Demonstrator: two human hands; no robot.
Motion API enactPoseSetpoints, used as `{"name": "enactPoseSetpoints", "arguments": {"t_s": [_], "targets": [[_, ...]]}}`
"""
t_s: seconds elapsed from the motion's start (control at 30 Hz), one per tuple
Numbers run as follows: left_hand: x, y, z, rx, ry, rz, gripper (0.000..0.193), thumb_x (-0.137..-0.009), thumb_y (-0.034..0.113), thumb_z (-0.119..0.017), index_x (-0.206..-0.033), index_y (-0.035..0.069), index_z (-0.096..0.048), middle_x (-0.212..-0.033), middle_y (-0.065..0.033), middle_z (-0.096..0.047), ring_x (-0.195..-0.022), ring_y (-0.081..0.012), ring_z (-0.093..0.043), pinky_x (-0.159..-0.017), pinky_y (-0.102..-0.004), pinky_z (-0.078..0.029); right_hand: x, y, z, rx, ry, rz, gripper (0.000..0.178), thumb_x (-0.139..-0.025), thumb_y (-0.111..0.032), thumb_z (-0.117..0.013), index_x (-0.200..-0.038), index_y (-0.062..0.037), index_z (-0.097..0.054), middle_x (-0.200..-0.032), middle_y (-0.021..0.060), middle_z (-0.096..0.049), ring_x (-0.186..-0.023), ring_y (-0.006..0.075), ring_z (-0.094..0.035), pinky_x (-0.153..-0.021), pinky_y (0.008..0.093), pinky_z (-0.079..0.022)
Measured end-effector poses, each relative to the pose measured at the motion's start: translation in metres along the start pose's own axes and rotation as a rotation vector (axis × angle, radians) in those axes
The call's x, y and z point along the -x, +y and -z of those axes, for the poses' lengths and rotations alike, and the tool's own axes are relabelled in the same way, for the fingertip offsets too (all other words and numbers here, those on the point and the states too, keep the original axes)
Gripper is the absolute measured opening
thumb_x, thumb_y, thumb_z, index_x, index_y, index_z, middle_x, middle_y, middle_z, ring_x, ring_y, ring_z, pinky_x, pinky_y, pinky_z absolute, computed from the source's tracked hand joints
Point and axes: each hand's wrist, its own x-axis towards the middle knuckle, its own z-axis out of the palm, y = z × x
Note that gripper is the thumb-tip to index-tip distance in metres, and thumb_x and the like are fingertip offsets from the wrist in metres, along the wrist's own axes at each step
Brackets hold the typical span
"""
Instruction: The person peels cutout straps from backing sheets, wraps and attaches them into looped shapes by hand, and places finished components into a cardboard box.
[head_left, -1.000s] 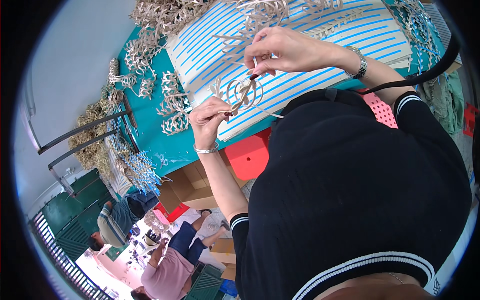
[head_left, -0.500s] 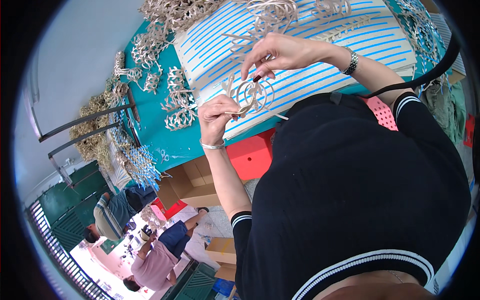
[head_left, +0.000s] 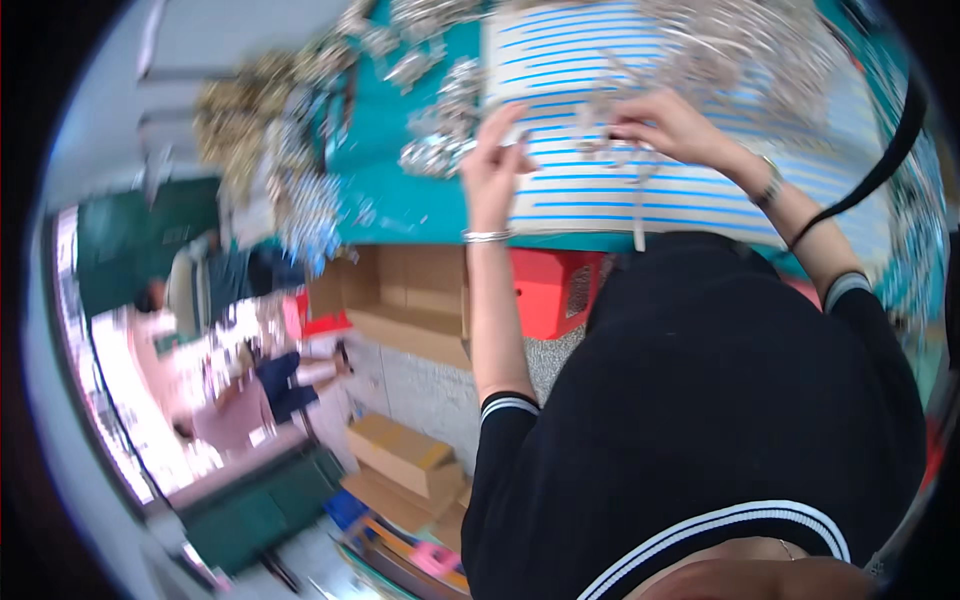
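Observation:
My right hand (head_left: 668, 128) pinches a pale beige leafy strip with curled parts, and its straight tail (head_left: 639, 205) hangs toward me. Motion blur hides the strip's finer shape. To its left, my left hand (head_left: 492, 165) is raised with thumb and fingers apart, and I see nothing held in it. Both hands are over pale sheets with blue stripes (head_left: 575, 212) on a green tabletop (head_left: 385, 205). A small heap of curled leafy strips (head_left: 440, 135) lies just left of my left hand.
A larger pile of curled strips (head_left: 740, 50) covers the sheets' far right. Tan bundles (head_left: 235, 115) and blue-tipped strips (head_left: 312, 215) lie at the left. Below the table edge are an open cardboard box (head_left: 405, 335) and a red stool (head_left: 545, 290). Two people (head_left: 235, 410) are farther left.
The view has swung, so the table sits farther right in it. My hands have parted; the looped strip, formerly between both, is now with my right hand, and my left hand has let go.

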Motion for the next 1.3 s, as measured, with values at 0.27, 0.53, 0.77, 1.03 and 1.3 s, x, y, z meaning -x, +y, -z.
{"name": "enactPoseSetpoints", "arguments": {"t_s": [0.27,0.53,0.77,1.03,1.3], "targets": [[0.044,0.026,-0.054,-0.182,-0.021,-0.079,0.027,-0.078,0.004,-0.063,-0.105,0.001,-0.061,-0.081,-0.0111,-0.064,-0.054,-0.0132,-0.062,-0.048,-0.0267,-0.048,0.007,-0.042,-0.037,0.329,0.222,0.297,0.013,-0.081,-0.009,-0.058,-0.093,-0.0061,-0.065,-0.078,0.0122,-0.063,-0.078,0.0293,-0.059,-0.071,0.0380,-0.045],[0.065,0.026,-0.037,-0.188,-0.013,0.125,0.009,-0.073,0.005,-0.068,-0.078,-0.002,-0.068,-0.059,-0.0105,-0.063,-0.047,-0.0148,-0.060,-0.045,-0.0268,-0.047,0.015,-0.050,-0.048,-0.032,-0.112,-0.049,0.022,-0.084,0.000,-0.053,-0.106,-0.0018,-0.053,-0.075,0.0164,-0.063,-0.072,0.0292,-0.063,-0.064,0.0344,-0.047],[0.081,0.015,-0.036,-0.518,0.078,-0.269,0.005,-0.066,0.008,-0.070,-0.069,0.004,-0.067,-0.064,-0.0105,-0.060,-0.063,-0.0285,-0.060,-0.058,-0.0368,-0.048,0.027,-0.066,-0.057,0.026,-0.120,-0.006,0.060,-0.087,-0.002,-0.050,-0.139,-0.0102,-0.021,-0.080,0.0208,-0.065,-0.077,0.0383,-0.062,-0.066,0.0397,-0.046],[0.078,0.020,-0.037,-0.646,0.060,-0.299,0.006,-0.067,0.008,-0.069,-0.068,0.003,-0.065,-0.064,-0.0093,-0.059,-0.062,-0.0283,-0.060,-0.057,-0.0371,-0.048,0.027,-0.067,-0.053,0.133,-0.061,-0.064,0.067,-0.085,-0.004,-0.056,-0.141,-0.0116,-0.020,-0.100,0.0229,-0.061,-0.086,0.0395,-0.060,-0.072,0.0414,-0.048],[0.074,0.012,-0.003,-0.489,0.135,-0.241,0.008,-0.066,0.000,-0.066,-0.074,0.002,-0.068,-0.069,-0.0118,-0.062,-0.062,-0.0263,-0.062,-0.058,-0.0326,-0.049,0.034,0.026,-0.005,0.412,-0.175,0.064,0.052,-0.082,-0.017,-0.063,-0.128,-0.0033,-0.044,-0.113,0.0168,-0.060,-0.106,0.0319,-0.055,-0.089,0.0409,-0.042]]}}
